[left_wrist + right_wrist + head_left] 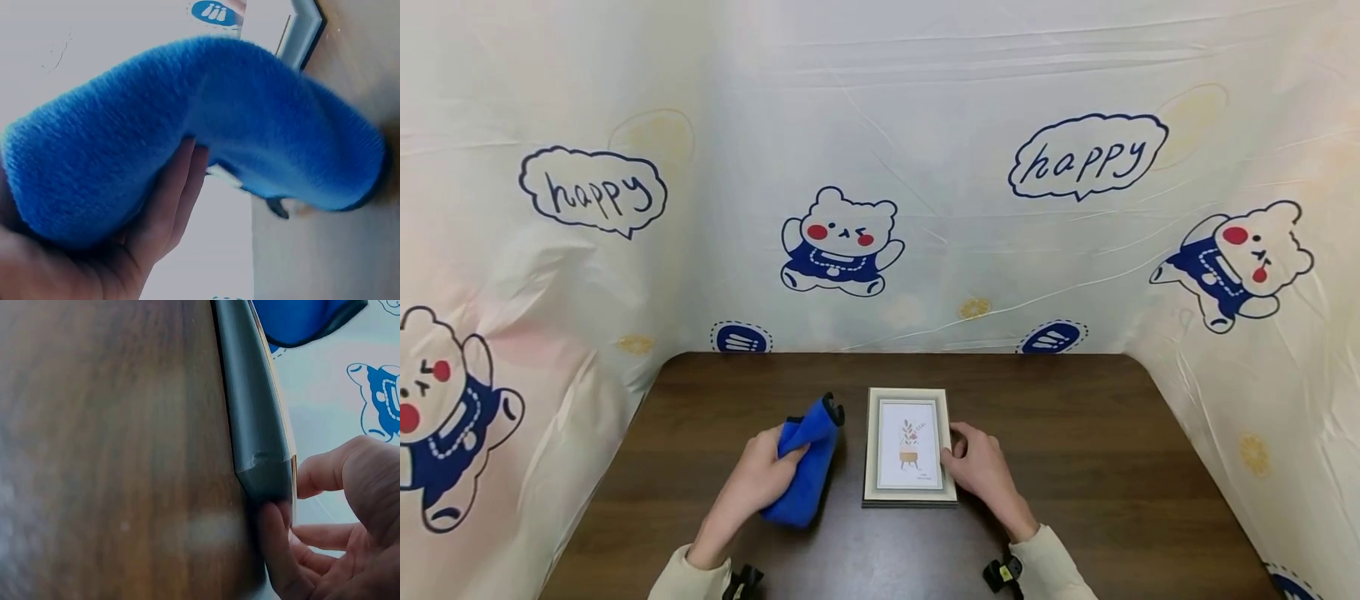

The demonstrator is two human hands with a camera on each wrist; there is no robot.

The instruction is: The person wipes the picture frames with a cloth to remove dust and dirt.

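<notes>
My left hand [769, 468] grips a folded blue cloth [811, 475] with dark edging, the thumb pressed across its front. In the left wrist view the fuzzy cloth [250, 119] drapes over the fingers. Just right of it, a cream picture frame [872, 450] with a potted-plant print [910, 446] lies face up on the table. My right hand [981, 462] holds the frame by its right edge. Up close in the right wrist view, fingertips [275, 519] meet the frame's dark grey side [250, 394] near a corner, with the thumb by the front face.
The dark wooden table [1075, 417] runs under both hands. A pale curtain [955, 267] printed with bears and "happy" bubbles surrounds its back and sides. A black band with a small device [1002, 573] sits at the right wrist, another device [743, 582] at the left.
</notes>
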